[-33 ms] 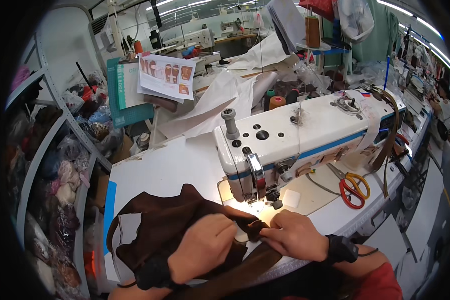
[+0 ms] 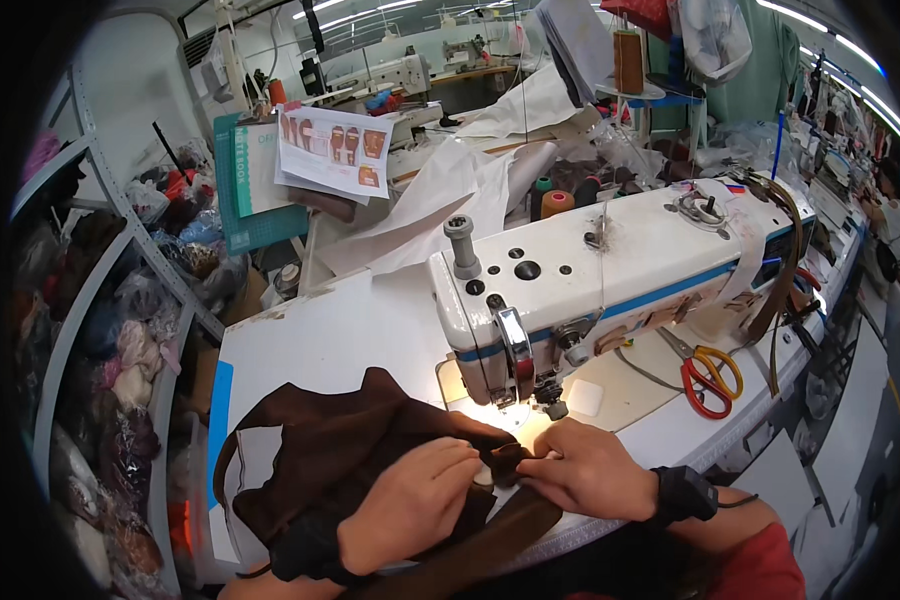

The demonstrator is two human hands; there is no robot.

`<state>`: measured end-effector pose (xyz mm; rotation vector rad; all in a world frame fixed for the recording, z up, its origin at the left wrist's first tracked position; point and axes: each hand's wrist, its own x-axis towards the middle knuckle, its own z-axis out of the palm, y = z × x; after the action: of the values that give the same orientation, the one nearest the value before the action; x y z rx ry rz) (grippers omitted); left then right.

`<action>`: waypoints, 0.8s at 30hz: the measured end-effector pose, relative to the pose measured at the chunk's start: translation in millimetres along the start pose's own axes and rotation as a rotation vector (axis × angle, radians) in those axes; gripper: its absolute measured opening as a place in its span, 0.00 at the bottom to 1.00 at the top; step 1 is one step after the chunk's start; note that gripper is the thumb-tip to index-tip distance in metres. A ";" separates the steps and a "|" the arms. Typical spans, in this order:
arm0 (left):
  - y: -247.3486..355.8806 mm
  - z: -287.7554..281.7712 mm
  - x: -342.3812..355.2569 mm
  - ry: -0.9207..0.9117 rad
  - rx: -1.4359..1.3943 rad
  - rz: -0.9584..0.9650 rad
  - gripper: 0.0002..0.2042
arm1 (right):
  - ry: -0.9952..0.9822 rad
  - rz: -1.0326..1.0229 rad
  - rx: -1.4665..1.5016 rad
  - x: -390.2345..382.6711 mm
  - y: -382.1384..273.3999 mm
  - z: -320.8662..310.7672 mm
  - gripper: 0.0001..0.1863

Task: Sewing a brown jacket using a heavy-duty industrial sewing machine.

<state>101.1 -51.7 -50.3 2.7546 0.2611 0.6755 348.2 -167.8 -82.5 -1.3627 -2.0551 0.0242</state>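
My left hand (image 2: 418, 495) is closed over a large dark brown piece of fabric (image 2: 310, 440), its fingertips by a small pale object I cannot make out. My right hand (image 2: 585, 470) pinches a folded brown section near the lit needle area of the white sewing machine (image 2: 620, 260), just below the presser foot (image 2: 515, 410). A brown strip (image 2: 490, 540) hangs from between my hands toward the lower edge.
Red-and-yellow scissors (image 2: 705, 395) lie right of the machine. Printed sheets (image 2: 330, 150), a teal mat (image 2: 260, 230), white paper (image 2: 440, 210) and thread spools (image 2: 555, 203) sit behind it. A shelf of bagged materials (image 2: 130, 360) is at left. Another person (image 2: 885, 210) is at far right.
My left hand's fingers have shifted very slightly right and down on the fabric. The rest looks almost the same.
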 end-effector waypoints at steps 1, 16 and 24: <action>-1.3 3.9 -2.8 -0.002 0.000 -0.008 0.19 | 0.056 -0.093 0.102 4.7 4.1 1.3 0.12; -96.5 53.5 36.3 0.005 -0.223 -0.234 0.11 | -0.130 -0.233 -0.116 23.6 35.0 -6.2 0.13; -109.3 40.5 64.2 -0.240 -0.878 -0.311 0.17 | -0.124 -0.269 -0.064 24.5 25.7 4.2 0.12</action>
<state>164.9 57.0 -92.8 1.8705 0.2512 0.2667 361.1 -134.4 -82.5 -1.1353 -2.3469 -0.0755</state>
